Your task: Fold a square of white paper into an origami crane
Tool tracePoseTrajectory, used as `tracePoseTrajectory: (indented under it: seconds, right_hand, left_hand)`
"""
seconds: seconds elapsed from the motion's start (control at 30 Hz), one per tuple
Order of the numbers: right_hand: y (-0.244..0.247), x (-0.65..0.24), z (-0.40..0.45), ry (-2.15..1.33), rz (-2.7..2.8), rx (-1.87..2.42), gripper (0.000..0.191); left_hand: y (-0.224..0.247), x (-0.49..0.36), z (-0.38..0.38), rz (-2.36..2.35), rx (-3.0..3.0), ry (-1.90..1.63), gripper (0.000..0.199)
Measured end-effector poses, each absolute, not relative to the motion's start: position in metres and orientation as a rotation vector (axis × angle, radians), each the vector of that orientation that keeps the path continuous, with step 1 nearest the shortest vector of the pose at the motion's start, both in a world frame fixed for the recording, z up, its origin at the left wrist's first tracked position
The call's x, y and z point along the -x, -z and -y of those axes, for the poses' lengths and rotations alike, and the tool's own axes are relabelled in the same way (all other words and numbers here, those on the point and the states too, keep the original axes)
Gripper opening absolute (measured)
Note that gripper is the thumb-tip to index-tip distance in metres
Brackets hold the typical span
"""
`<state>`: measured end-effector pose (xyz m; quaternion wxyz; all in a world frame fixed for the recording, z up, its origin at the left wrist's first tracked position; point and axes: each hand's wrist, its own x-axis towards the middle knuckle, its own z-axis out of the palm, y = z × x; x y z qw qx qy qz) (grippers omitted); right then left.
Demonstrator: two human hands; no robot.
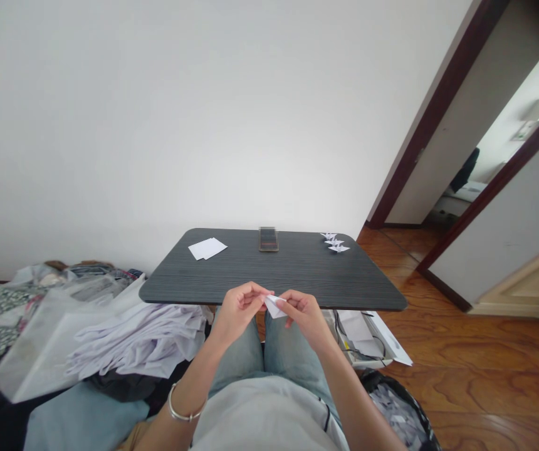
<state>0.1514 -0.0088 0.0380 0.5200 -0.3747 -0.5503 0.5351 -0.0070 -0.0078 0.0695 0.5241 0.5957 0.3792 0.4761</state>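
Observation:
A small piece of folded white paper (275, 306) is pinched between both hands, just in front of the table's near edge and above the lap. My left hand (242, 307) grips its upper left corner, thumb and fingers together. On the other side, my right hand (303, 313) pinches the right part of the paper. Three folded paper cranes (335, 242) stand in a row at the table's far right. White paper sheets (207, 248) lie overlapping at the far left of the dark table (269, 275).
A phone-like dark device (268, 239) lies at the table's back edge, near the wall. Piled clothes (142, 341) fill the floor at left. A box with papers and cables (361, 338) and a black bag of scraps (398, 407) sit at right, by a doorway.

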Motion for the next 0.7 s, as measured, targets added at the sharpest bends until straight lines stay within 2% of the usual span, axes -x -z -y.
tracePoseTrajectory:
  seconds: [0.13, 0.7]
  right_hand:
    - [-0.04, -0.15, 0.01, -1.294, 1.297, 0.898, 0.024]
    - [-0.042, -0.148, 0.012, -1.307, 1.265, 0.888, 0.02]
  left_hand:
    - [-0.064, 0.005, 0.006, -0.956, -1.389, -1.204, 0.023]
    - [-0.061, 0.004, 0.001, -0.98, -1.364, -1.157, 0.018]
